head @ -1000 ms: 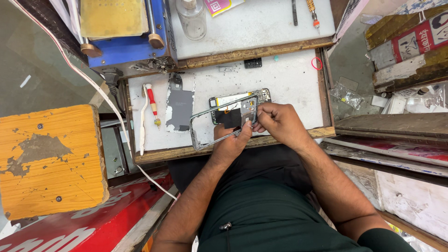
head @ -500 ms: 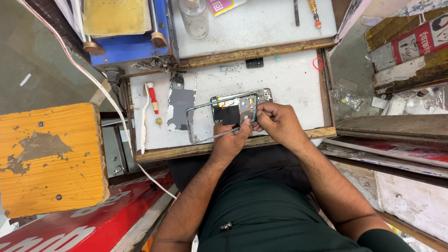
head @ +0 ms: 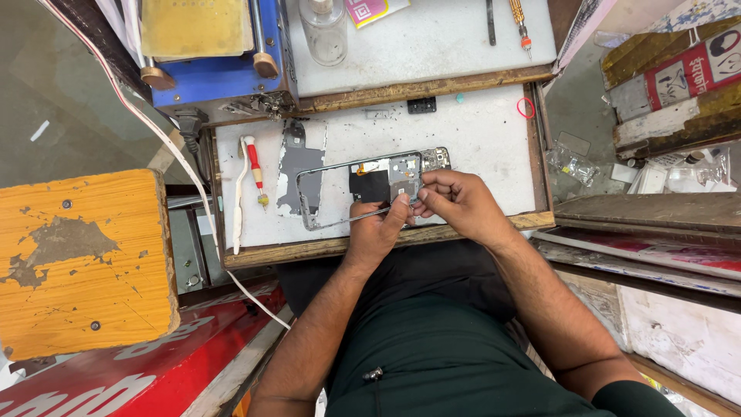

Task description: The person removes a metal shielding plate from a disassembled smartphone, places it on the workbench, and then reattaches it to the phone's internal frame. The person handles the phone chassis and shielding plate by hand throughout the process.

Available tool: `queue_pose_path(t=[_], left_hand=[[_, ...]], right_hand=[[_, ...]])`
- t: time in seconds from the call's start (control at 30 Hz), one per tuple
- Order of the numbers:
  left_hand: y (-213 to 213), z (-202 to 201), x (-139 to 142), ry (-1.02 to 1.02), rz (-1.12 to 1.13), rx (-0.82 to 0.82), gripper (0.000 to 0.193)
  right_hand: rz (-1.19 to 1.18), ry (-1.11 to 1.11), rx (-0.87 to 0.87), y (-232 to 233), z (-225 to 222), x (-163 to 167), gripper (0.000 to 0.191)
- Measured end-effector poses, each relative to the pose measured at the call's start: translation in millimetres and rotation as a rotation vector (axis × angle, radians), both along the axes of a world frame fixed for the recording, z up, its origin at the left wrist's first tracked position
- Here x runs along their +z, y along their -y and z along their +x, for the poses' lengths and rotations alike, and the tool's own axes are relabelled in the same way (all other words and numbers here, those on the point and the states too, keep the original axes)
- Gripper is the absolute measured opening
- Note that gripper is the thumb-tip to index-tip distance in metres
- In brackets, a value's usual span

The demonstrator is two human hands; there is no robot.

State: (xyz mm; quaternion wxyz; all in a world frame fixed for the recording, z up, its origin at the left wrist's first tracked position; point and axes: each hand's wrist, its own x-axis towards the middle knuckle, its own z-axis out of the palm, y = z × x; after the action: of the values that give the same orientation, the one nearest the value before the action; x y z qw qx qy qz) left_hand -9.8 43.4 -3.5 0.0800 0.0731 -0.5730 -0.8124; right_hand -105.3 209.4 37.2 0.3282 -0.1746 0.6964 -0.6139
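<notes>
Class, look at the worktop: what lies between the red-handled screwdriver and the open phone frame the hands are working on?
In the head view, a grey metal plate lies flat between the red-handled screwdriver and the phone frame.

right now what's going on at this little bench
A person seated at a small white worktop is working on an opened phone frame. The left hand steadies its near edge, while the right hand pinches at the circuit end. A red-handled screwdriver and a detached grey cover plate lie to the left.
</notes>
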Motion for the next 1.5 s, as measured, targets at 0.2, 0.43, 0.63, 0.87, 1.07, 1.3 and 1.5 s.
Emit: queue_pose_path(t=[0.2, 0.43, 0.63, 0.87, 1.07, 1.3, 1.5], left_hand=[[0, -1, 1, -0.013, 0.015, 0.025, 0.021], [-1, 3, 10, -0.056, -0.379, 0.090, 0.021], [-1, 2, 9, -0.036, -0.437, 0.092, 0.023], [-1, 2, 10, -0.051, -0.473, 0.113, 0.022], [-1, 2, 9, -0.038, -0.429, 0.093, 0.023], [-2, 2, 10, -0.040, -0.256, 0.102, 0.023], [-3, 1, 9, 0.022, -0.231, 0.085, 0.020]], right_hand=[[-0.063, 0.001, 0.054, 0, 0, 8, 0.038], [0.076, -0.151, -0.081, 7, 11, 8, 0.026], [0.171, -0.269, -0.089, 11, 14, 13, 0.021], [0.165, -0.297, -0.057, 9, 12, 17, 0.022], [0.170, -0.328, -0.095, 12, 16, 15, 0.024], [0.140, -0.304, -0.054, 11, 14, 15, 0.020], [0.317, -0.415, -0.081, 15, 19, 17, 0.018]])
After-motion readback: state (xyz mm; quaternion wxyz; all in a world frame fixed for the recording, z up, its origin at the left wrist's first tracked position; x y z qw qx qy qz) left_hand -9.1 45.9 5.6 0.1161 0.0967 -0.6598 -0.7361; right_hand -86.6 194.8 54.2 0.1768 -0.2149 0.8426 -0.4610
